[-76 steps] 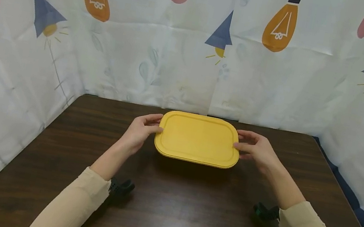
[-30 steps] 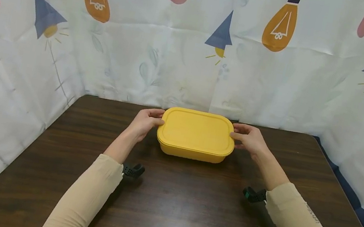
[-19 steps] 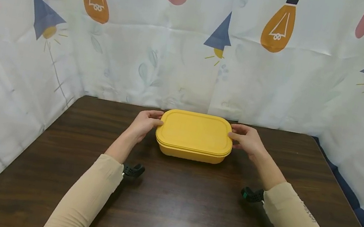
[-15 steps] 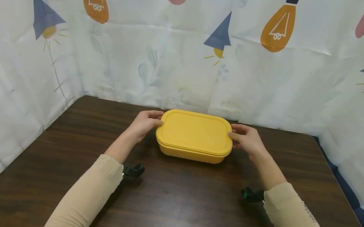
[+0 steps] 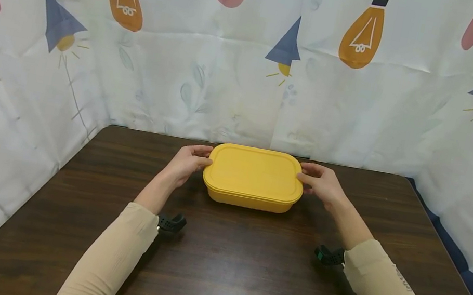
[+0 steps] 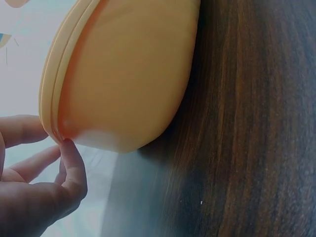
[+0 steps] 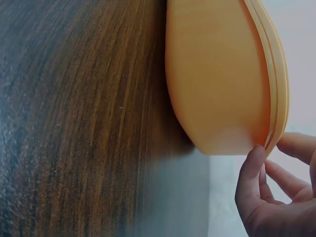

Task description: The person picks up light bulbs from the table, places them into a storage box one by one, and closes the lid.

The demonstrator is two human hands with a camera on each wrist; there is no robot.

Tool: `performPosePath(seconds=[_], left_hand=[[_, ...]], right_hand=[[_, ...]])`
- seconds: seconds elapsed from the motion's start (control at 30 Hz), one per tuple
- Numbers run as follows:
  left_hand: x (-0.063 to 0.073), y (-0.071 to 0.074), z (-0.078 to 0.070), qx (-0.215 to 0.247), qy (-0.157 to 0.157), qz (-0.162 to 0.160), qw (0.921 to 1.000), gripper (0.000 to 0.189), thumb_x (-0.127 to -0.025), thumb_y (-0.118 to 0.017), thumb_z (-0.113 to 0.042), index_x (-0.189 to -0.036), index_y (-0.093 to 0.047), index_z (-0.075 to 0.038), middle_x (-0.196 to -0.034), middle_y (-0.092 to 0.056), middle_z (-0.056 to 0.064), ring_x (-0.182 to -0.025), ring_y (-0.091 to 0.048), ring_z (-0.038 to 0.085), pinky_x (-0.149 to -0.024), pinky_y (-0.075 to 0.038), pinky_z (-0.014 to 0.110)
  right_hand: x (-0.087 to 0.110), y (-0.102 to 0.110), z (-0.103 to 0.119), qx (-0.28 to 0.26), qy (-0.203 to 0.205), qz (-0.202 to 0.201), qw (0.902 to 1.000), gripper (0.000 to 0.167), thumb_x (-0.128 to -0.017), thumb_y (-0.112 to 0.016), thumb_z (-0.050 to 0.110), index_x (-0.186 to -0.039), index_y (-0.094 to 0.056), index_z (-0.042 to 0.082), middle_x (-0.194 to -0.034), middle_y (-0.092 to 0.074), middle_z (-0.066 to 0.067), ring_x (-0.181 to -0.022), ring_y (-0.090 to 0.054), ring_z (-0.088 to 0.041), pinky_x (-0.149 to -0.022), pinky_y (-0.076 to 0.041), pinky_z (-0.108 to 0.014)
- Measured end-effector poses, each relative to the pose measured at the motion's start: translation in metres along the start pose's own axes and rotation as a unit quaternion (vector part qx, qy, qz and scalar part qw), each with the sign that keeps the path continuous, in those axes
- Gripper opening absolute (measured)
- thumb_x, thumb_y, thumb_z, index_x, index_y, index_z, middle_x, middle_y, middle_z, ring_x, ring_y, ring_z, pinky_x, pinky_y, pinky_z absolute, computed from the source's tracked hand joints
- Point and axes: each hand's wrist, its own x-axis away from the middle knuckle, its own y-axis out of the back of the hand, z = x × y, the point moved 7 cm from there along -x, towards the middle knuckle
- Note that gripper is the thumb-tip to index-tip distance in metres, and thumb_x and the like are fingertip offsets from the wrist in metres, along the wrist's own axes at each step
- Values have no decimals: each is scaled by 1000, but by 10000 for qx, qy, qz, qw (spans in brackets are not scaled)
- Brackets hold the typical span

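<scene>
A yellow lidded food container sits on the dark table near its far edge, its front wall showing below the lid. At the container's left end, my left hand pinches the lid's rim. The right hand does the same at the right end. Up close in the left wrist view, digits of the left hand meet at the rim of the container. The right wrist view has the right hand pinching the rim of the container. What the container holds is hidden under the lid.
The brown wood-grain table stretches out toward the camera. Behind it and at the sides hang white curtains printed with lamps and bulbs. Dark straps sit at both wrists.
Since the oldest frame, the container's front wall has come into view below the lid. The lid appears smaller, and the right hand has shifted inward. Over the last half second almost nothing moves.
</scene>
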Motion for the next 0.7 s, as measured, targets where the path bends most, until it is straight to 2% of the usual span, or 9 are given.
performPosePath(seconds=[0.33, 0.4, 0.5, 0.6, 0.7], left_hand=[[1, 1, 0, -57, 117, 67, 9999, 54, -100, -63, -1, -151, -48, -1, -146, -50, 19, -132, -52, 29, -107, -47, 40], [2, 0, 1, -164, 57, 106, 9998, 54, -101, -62, -2, -152, -46, -1, -146, -49, 19, -132, -51, 30, -108, -46, 41], [5, -1, -2, -593, -234, 146, 9979, 55, -102, -60, -5, -154, -43, 0, -146, -48, 20, -133, -49, 33, -108, -46, 44], [10, -5, -8, -1346, -771, 79, 9879, 54, -104, -59, -12, -154, -43, -1, -148, -46, 20, -133, -47, 34, -107, -45, 49], [13, -11, -14, -2222, -1367, -54, 9653, 54, -105, -59, -23, -153, -45, -2, -153, -41, 19, -138, -41, 36, -110, -41, 53]], right_hand=[[4, -1, 2, -15, 144, 57, 9999, 57, -104, -64, 21, -153, -44, 1, -143, -50, -22, -124, -54, -36, -96, -54, -51], [4, -2, 3, 33, 196, 53, 9998, 57, -104, -63, 21, -153, -44, 0, -143, -49, -22, -124, -54, -36, -96, -55, -51], [4, -3, 4, 230, 348, 17, 9991, 56, -105, -61, 22, -154, -43, 0, -143, -48, -23, -124, -53, -37, -95, -55, -53], [5, -4, 7, 795, 574, -95, 9951, 58, -106, -59, 26, -155, -40, 1, -148, -47, -23, -130, -50, -38, -98, -52, -54], [6, -8, 13, 1543, 866, -231, 9840, 63, -106, -57, 34, -157, -38, 2, -155, -41, -23, -139, -42, -40, -107, -44, -57]])
